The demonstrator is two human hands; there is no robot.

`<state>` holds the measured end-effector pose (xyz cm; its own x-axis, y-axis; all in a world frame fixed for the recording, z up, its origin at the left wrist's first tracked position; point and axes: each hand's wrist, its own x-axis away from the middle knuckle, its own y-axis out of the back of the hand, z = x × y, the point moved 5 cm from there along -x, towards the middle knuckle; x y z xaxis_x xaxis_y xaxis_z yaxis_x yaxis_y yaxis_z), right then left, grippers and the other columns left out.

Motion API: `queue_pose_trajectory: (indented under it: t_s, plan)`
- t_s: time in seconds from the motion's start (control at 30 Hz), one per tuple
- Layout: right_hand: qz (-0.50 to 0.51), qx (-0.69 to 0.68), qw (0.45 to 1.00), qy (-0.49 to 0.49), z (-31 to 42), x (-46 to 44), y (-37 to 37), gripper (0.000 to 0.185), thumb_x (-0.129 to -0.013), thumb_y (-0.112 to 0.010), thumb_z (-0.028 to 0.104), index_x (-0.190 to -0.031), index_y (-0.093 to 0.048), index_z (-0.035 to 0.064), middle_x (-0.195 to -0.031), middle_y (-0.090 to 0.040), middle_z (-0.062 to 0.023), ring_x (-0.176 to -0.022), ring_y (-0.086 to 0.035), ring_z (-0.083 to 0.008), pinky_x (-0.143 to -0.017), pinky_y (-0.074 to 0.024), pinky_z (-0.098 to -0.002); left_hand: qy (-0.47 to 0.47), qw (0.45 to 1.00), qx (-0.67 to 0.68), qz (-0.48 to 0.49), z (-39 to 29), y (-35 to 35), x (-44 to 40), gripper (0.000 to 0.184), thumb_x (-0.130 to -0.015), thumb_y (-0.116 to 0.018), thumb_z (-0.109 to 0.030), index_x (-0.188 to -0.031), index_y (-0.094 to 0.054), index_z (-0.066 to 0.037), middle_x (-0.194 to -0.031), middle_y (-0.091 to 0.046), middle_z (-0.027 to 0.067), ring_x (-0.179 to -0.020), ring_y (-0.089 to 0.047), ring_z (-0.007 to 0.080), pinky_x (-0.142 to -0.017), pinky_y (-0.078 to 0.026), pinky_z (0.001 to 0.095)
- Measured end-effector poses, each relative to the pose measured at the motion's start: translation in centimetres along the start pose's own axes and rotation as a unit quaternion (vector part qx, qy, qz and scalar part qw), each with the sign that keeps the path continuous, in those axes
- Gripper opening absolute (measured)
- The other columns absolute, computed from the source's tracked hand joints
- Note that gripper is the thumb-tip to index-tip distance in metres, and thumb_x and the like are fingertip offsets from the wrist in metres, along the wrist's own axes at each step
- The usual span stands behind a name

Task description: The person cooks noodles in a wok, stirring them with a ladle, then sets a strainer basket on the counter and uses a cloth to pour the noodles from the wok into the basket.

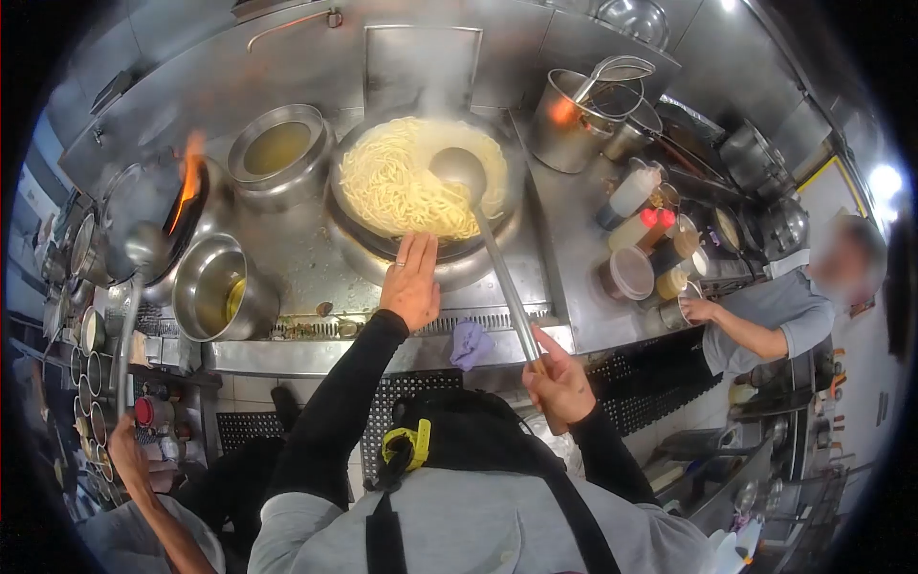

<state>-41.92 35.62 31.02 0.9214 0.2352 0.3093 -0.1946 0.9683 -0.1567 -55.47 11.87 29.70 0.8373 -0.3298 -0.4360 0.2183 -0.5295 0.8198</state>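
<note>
The noodles [382, 191] sit in the big wok [513, 177] on the stove [296, 273], right in front of the person. Most are heaped on the left side and near the front edge. Cloudy water [483, 143] shows at the back and on the right, and steam goes up.

The right hand [559, 387] is wrapped around the low end of the ladle [503, 268], with one finger lying along the handle. The ladle's round end is down in the wok, beside the heap, and part of it may be under the water. The left hand [411, 282] is at the front edge of the wok, with its fingers straight and close together. I cannot tell if it grips the edge or just rests there.

The work looks about halfway to me. The noodles are in the hot water, and they look loose and soft. The heap is not spread out evenly, so the stirring does not look done. Lifting the noodles out is not done either. I cannot tell if they are cooked through.

A purple cloth [469, 344] lies at the front of the stove, between the two hands. A steel pot [196, 297] with some yellow oil stands to the left.
</note>
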Motion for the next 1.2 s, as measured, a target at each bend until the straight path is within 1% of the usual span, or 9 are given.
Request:
queue_pose_trajectory:
  t_s: [0.23, 0.27, 0.33, 0.43, 0.53, 0.63, 0.77, 1.07, 1.2]
  plan:
    - [-0.002, 0.139, 0.989, 0.056, 4.0, -4.8, 0.4, 0.068, -0.084, -0.058, -0.002, -0.147, -0.033, 0.0044, -0.082, -0.056, 0.001, -0.064, -0.053, -0.0082, -0.056, -0.0449, -0.0234, 0.008, 0.999, -0.035, -0.003, 0.3, -0.9, 0.4, 0.074, -0.072, -0.057, -0.007, -0.14, -0.032, 0.007, -0.146, -0.031, 0.0223, -0.139, -0.025, 0.0413, -0.098, -0.043, 0.0463]
    - [-0.006, 0.192, 0.964, 0.183, 3.4, -7.2, 2.1, 0.066, -0.082, -0.056, 0.0, -0.145, -0.036, 0.0029, -0.078, -0.058, -0.0048, -0.065, -0.055, -0.0156, -0.061, -0.0481, -0.0294, 0.014, 0.999, -0.033, 0.007, 0.3, -0.9, 0.5, 0.074, -0.072, -0.057, -0.007, -0.141, -0.032, 0.007, -0.147, -0.03, 0.022, -0.14, -0.025, 0.041, -0.097, -0.043, 0.0464]
    - [-0.082, 0.358, 0.907, 0.205, 5.4, -10.1, 3.6, 0.064, -0.081, -0.054, 0.002, -0.143, -0.038, 0.0004, -0.076, -0.059, -0.0144, -0.067, -0.059, -0.0243, -0.069, -0.0501, -0.0336, 0.018, 0.999, -0.035, 0.012, 0.4, -0.8, 0.1, 0.075, -0.073, -0.057, -0.006, -0.142, -0.031, 0.006, -0.147, -0.03, 0.0216, -0.14, -0.024, 0.0404, -0.097, -0.043, 0.0468]
    - [-0.142, 0.556, 0.774, 0.267, 6.6, -13.5, 4.7, 0.068, -0.083, -0.055, -0.001, -0.146, -0.031, -0.0021, -0.076, -0.053, -0.0001, -0.068, -0.052, -0.0096, -0.062, -0.0444, -0.0251, 0.026, 0.999, -0.043, 0.013, 0.3, -0.8, 0.2, 0.075, -0.074, -0.058, -0.007, -0.142, -0.031, 0.006, -0.148, -0.029, 0.0207, -0.141, -0.024, 0.0389, -0.096, -0.044, 0.0465]
    - [-0.144, 0.404, 0.874, 0.229, 2.9, -17.5, 5.7, 0.063, -0.08, -0.055, 0.004, -0.141, -0.039, -0.0015, -0.075, -0.058, -0.0173, -0.067, -0.06, -0.0273, -0.068, -0.05, -0.0368, 0.024, 0.999, -0.045, 0.004, 0.4, -0.9, 0.2, 0.074, -0.074, -0.058, -0.008, -0.142, -0.031, 0.005, -0.149, -0.03, 0.0203, -0.141, -0.024, 0.0389, -0.096, -0.044, 0.0459]
    - [-0.059, 0.118, 0.989, 0.074, 3.9, -16.8, 2.3, 0.065, -0.083, -0.06, 0.003, -0.143, -0.036, 0.002, -0.076, -0.059, -0.0106, -0.06, -0.059, -0.0197, -0.053, -0.0481, -0.0346, 0.021, 0.999, -0.044, 0.008, 0.8, -1.2, 0.3, 0.074, -0.074, -0.058, -0.008, -0.143, -0.031, 0.005, -0.149, -0.03, 0.0204, -0.142, -0.023, 0.0387, -0.096, -0.044, 0.0457]
    - [0.029, -0.145, 0.989, 0.008, 2.9, -16.2, 2.3, 0.065, -0.085, -0.06, 0.0, -0.144, -0.033, 0.0037, -0.08, -0.059, -0.0086, -0.059, -0.057, -0.0148, -0.045, -0.0449, -0.028, 0.019, 0.999, -0.051, 0.004, 0.7, -1.1, 0.2, 0.074, -0.074, -0.057, -0.007, -0.142, -0.032, 0.005, -0.148, -0.031, 0.0208, -0.141, -0.024, 0.0404, -0.098, -0.043, 0.0458]
    - [0.036, -0.108, 0.994, -0.006, 3.5, -10.3, 1.0, 0.07, -0.087, -0.062, 0.004, -0.148, -0.027, 0.0043, -0.082, -0.058, -0.005, -0.059, -0.055, -0.0116, -0.046, -0.0451, -0.027, 0.01, 0.999, -0.048, 0.011, 0.5, -1.6, 0.1, 0.071, -0.078, -0.054, -0.004, -0.144, -0.028, 0.007, -0.148, -0.03, 0.0251, -0.14, -0.023, 0.044, -0.113, -0.028, 0.0457]
    - [0.028, -0.029, 0.999, 0.022, 3.6, -8.1, -0.3, 0.069, -0.087, -0.061, 0.003, -0.148, -0.028, 0.0048, -0.081, -0.057, -0.0031, -0.057, -0.053, -0.0104, -0.045, -0.0434, -0.0251, 0.0, 0.998, -0.07, -0.001, 0.4, -1.8, 0.1, 0.071, -0.076, -0.055, -0.006, -0.142, -0.031, 0.007, -0.146, -0.032, 0.0244, -0.139, -0.026, 0.043, -0.106, -0.037, 0.0463]
